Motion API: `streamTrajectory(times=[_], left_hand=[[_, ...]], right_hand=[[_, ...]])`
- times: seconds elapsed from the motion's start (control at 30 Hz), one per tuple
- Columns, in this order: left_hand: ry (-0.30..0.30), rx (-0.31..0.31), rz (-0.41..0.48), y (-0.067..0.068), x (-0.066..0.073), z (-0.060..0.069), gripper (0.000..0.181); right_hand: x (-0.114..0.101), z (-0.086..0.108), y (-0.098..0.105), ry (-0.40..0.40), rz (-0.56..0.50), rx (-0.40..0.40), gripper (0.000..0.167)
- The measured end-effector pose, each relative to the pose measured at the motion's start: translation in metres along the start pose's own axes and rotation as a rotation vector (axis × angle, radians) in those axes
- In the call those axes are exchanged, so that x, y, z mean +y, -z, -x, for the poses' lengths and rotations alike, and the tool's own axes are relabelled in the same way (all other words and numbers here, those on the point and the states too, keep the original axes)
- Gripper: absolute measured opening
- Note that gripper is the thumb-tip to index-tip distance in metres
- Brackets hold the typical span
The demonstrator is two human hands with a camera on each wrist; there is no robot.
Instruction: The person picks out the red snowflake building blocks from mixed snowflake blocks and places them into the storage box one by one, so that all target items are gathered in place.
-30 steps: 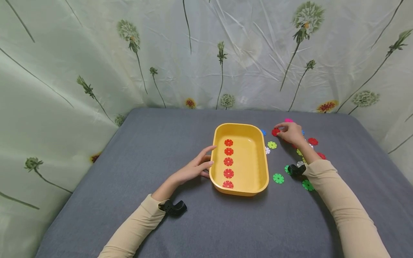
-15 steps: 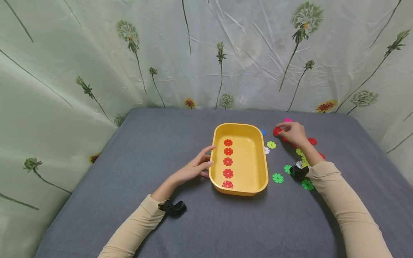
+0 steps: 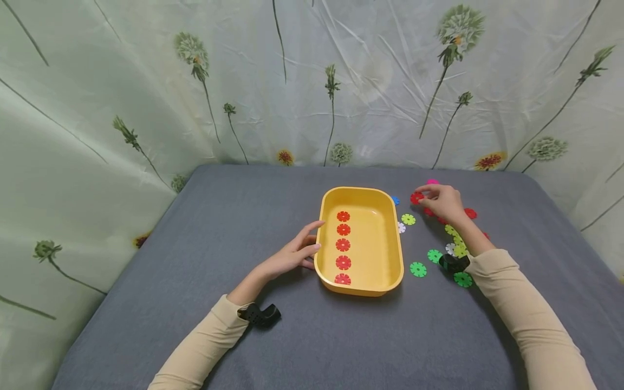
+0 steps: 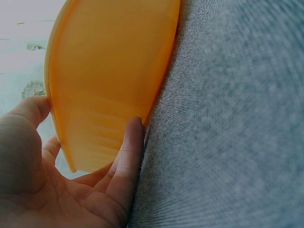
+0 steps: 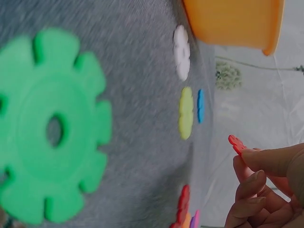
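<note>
In the head view my left hand (image 3: 287, 257) rests against the left side of a yellow plastic tub (image 3: 375, 254). Its thumb and index fingertips touch the rim, while other fingers lie along the outer wall (image 4: 104, 71). Inside the tub, along its left side, several red notched discs (image 3: 343, 245) form a column. To the tub's right, my right hand (image 3: 442, 203) pinches one red notched disc (image 3: 416, 197) between thumb and fingers. In the right wrist view this disc (image 5: 236, 144) appears nearly edge-on, raised off the cloth. More red discs (image 3: 429, 212) lie below that hand.
Loose discs are scattered right of the tub: green (image 3: 418, 269), yellow-green (image 3: 408, 219), white (image 3: 402, 227), blue (image 3: 396, 200) and pink (image 3: 432, 182). Some sit partly under the right forearm. Grey cloth (image 3: 234, 216) covers the table, with a flower-printed curtain (image 3: 273, 108) behind it.
The right hand, with the red disc in its fingers, has shifted slightly right, and red discs beneath it show more. The left hand and tub keep their places; the head view has moved a little.
</note>
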State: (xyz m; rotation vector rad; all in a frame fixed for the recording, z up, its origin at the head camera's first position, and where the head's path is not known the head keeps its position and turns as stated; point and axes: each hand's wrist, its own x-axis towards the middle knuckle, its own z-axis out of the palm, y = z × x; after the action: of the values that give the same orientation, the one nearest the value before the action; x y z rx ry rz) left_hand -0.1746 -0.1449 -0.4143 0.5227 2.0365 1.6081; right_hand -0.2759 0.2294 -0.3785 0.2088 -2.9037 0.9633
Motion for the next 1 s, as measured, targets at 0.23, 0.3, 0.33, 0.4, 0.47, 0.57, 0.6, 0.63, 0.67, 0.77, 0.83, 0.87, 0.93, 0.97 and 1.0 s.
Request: streamTrajectory(times=[0.23,0.3,0.33,0.4,0.47,0.57,0.6,0.63,0.67,0.77,0.83,0.87,0.93,0.97,1.0], left_hand=[[0.005,0.002,0.000,0.000,-0.001,0.001,0.058],[0.002,0.003,0.003,0.000,-0.001,0.001,0.058],[0.001,0.003,0.004,0.000,-0.001,0.001,0.058],[-0.003,0.002,0.008,0.000,-0.001,0.000,0.058],[-0.006,0.000,0.012,0.001,-0.001,0.000,0.057],[-0.010,-0.005,0.018,0.001,-0.002,0.000,0.058],[-0.012,-0.007,0.020,0.001,-0.002,0.000,0.058],[-0.013,-0.007,0.020,0.001,-0.002,0.000,0.058],[-0.014,-0.008,0.020,0.001,-0.003,0.000,0.058],[-0.017,-0.006,0.017,0.000,-0.003,-0.001,0.057],[-0.017,-0.004,0.014,0.000,-0.003,-0.001,0.057],[-0.016,-0.002,0.012,0.000,-0.003,-0.001,0.057],[-0.014,0.000,0.008,0.000,-0.004,-0.001,0.057],[-0.013,0.001,0.008,0.000,-0.004,-0.001,0.057],[-0.012,0.002,0.008,0.000,-0.004,-0.001,0.057]], right_hand=[[-0.015,0.003,0.002,0.056,-0.015,0.007,0.026],[-0.019,0.004,0.002,0.067,-0.015,0.008,0.026],[-0.021,0.005,0.002,0.073,-0.015,0.008,0.026],[-0.025,0.006,0.002,0.080,-0.015,0.011,0.026],[-0.028,0.007,0.002,0.088,-0.019,0.013,0.026],[-0.033,0.008,0.002,0.099,-0.026,0.018,0.026],[-0.035,0.008,0.002,0.107,-0.028,0.021,0.025],[-0.036,0.008,0.001,0.114,-0.027,0.025,0.025],[-0.038,0.009,0.001,0.123,-0.026,0.031,0.025],[-0.041,0.008,0.000,0.145,-0.018,0.053,0.024],[-0.043,0.008,-0.001,0.154,-0.016,0.067,0.024],[-0.044,0.008,-0.001,0.158,-0.019,0.072,0.024],[-0.045,0.008,-0.002,0.161,-0.025,0.081,0.024],[-0.046,0.008,-0.002,0.163,-0.030,0.084,0.024],[-0.047,0.008,-0.003,0.166,-0.032,0.088,0.024]])
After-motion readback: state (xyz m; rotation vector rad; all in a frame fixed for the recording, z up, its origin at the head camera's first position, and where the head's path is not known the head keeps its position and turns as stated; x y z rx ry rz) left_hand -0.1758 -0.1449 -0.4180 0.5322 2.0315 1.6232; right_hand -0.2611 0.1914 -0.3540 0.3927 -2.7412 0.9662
